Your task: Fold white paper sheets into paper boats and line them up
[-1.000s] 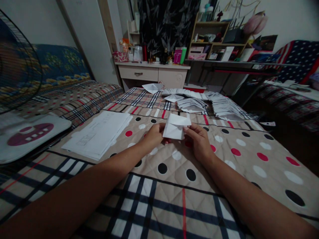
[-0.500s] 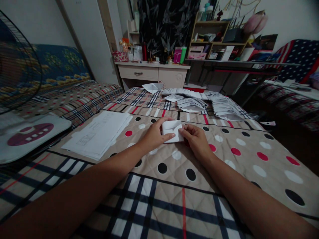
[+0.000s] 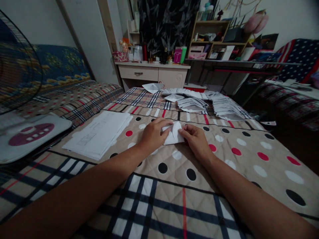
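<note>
Both bare forearms stretched forward, left hand [image 3: 153,134] and right hand [image 3: 195,139] close together, fingers curled, pinching.

Room is reading dim, exposure running low overall. White folded paper [image 3: 173,136] and sheet stack [image 3: 98,133] are standing out brightest, no glare. Forearms at the bottom edge are sinking into shadow. Wide-angle lens is bending the fan grille [image 3: 17,63] and bed edges at the borders. Far shelf [image 3: 211,33] is looking soft, noisy.
</note>
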`<action>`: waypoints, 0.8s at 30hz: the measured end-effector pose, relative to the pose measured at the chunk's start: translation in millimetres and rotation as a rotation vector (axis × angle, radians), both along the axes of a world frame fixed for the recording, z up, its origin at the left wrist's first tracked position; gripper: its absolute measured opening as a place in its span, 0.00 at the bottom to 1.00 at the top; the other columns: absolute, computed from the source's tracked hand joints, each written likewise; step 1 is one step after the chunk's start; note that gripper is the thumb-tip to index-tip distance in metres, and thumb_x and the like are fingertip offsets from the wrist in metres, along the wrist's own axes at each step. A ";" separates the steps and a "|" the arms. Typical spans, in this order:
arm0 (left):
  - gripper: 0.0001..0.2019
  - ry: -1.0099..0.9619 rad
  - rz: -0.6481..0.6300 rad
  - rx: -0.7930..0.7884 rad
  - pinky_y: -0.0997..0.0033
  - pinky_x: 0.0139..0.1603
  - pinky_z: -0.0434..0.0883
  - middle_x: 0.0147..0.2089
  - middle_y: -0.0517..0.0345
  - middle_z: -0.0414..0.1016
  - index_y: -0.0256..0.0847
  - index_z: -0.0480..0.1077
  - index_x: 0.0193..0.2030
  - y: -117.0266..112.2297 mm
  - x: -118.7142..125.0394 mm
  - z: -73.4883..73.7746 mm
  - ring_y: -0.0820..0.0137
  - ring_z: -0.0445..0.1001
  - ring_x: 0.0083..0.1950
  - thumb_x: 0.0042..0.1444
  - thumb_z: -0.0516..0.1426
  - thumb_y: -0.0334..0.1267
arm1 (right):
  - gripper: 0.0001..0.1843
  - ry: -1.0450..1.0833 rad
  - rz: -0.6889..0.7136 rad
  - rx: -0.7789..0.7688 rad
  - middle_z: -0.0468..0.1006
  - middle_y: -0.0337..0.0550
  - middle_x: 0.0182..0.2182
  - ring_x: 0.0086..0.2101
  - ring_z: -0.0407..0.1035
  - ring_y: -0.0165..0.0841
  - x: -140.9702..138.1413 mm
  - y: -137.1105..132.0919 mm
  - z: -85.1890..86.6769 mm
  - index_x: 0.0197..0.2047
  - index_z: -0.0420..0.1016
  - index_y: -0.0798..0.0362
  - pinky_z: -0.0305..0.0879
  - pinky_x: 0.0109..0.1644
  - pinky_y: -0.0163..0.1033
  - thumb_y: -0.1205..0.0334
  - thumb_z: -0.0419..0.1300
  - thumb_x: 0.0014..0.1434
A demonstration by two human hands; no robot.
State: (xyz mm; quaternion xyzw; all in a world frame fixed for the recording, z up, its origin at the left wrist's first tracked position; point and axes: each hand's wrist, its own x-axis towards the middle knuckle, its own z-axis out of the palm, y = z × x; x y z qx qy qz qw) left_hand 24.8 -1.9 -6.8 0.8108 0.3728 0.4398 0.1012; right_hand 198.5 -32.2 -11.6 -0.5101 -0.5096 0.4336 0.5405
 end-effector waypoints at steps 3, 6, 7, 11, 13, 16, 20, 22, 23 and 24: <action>0.09 0.122 0.057 0.090 0.66 0.48 0.73 0.46 0.54 0.79 0.41 0.75 0.45 -3.9 -0.2 0.6 0.65 0.77 0.46 0.57 0.58 0.33 | 0.16 -0.013 -0.021 -0.002 0.73 0.39 0.22 0.22 0.62 0.28 -0.1 -0.2 0.6 0.29 0.72 0.55 0.53 0.24 0.33 0.51 0.66 0.49; 0.08 0.245 0.118 0.178 0.65 0.42 0.73 0.42 0.54 0.80 0.41 0.75 0.44 -6.2 -0.5 2.4 0.64 0.78 0.41 0.59 0.58 0.37 | 0.17 -0.030 -0.022 -0.004 0.75 0.41 0.23 0.23 0.64 0.29 -0.3 -0.1 0.2 0.29 0.73 0.55 0.55 0.25 0.33 0.49 0.67 0.49; 0.08 0.266 0.128 0.205 0.65 0.41 0.72 0.40 0.54 0.81 0.41 0.75 0.43 -6.3 -0.5 3.2 0.64 0.78 0.40 0.59 0.58 0.36 | 0.17 -0.035 -0.021 0.003 0.75 0.41 0.23 0.23 0.63 0.29 -0.3 -0.2 0.1 0.29 0.73 0.56 0.55 0.25 0.33 0.49 0.67 0.49; 0.06 0.223 0.098 0.291 0.63 0.45 0.73 0.40 0.53 0.80 0.39 0.76 0.39 -4.5 0.0 5.1 0.62 0.76 0.45 0.57 0.58 0.32 | 0.18 -0.032 -0.019 0.039 0.72 0.39 0.21 0.22 0.61 0.28 -1.0 -0.4 0.1 0.27 0.73 0.56 0.53 0.24 0.33 0.48 0.66 0.49; 0.06 0.176 0.063 0.304 0.63 0.47 0.73 0.41 0.53 0.80 0.38 0.76 0.39 -3.2 0.5 4.5 0.63 0.76 0.46 0.57 0.58 0.30 | 0.18 -0.035 -0.023 0.039 0.70 0.38 0.20 0.21 0.59 0.27 -1.7 -0.5 0.5 0.25 0.72 0.55 0.51 0.23 0.32 0.48 0.66 0.49; 0.06 0.126 0.015 0.317 0.63 0.47 0.74 0.41 0.54 0.81 0.38 0.76 0.38 -2.5 1.0 3.2 0.65 0.77 0.45 0.56 0.58 0.29 | 0.18 -0.056 -0.037 0.027 0.69 0.37 0.19 0.20 0.57 0.26 -2.7 -0.5 0.9 0.24 0.70 0.54 0.48 0.21 0.32 0.47 0.67 0.48; 0.05 0.067 -0.030 0.348 0.64 0.47 0.74 0.40 0.54 0.81 0.37 0.75 0.36 -3.0 1.2 2.7 0.66 0.77 0.43 0.55 0.58 0.27 | 0.19 -0.096 -0.065 0.022 0.68 0.36 0.18 0.19 0.57 0.26 -3.8 0.7 0.0 0.22 0.66 0.53 0.48 0.21 0.33 0.47 0.67 0.46; 0.05 0.045 -0.051 0.357 0.64 0.46 0.75 0.40 0.54 0.81 0.37 0.75 0.36 -3.0 1.2 2.6 0.67 0.77 0.43 0.55 0.58 0.27 | 0.19 -0.122 -0.074 0.019 0.67 0.36 0.17 0.19 0.56 0.26 -4.3 1.4 -0.3 0.21 0.65 0.52 0.47 0.21 0.33 0.48 0.66 0.46; 0.05 0.038 -0.063 0.362 0.64 0.46 0.75 0.39 0.54 0.81 0.38 0.75 0.36 -2.9 1.2 2.4 0.67 0.77 0.43 0.56 0.58 0.27 | 0.19 -0.133 -0.079 0.020 0.66 0.35 0.16 0.19 0.55 0.26 -4.5 1.6 -0.2 0.21 0.65 0.52 0.47 0.20 0.33 0.48 0.66 0.46; 0.05 0.031 -0.074 0.369 0.65 0.46 0.75 0.39 0.54 0.81 0.38 0.76 0.37 -2.6 1.2 2.1 0.67 0.77 0.43 0.56 0.58 0.28 | 0.19 -0.141 -0.085 0.022 0.66 0.35 0.16 0.18 0.55 0.26 -4.8 1.7 0.1 0.20 0.64 0.52 0.46 0.20 0.33 0.49 0.66 0.45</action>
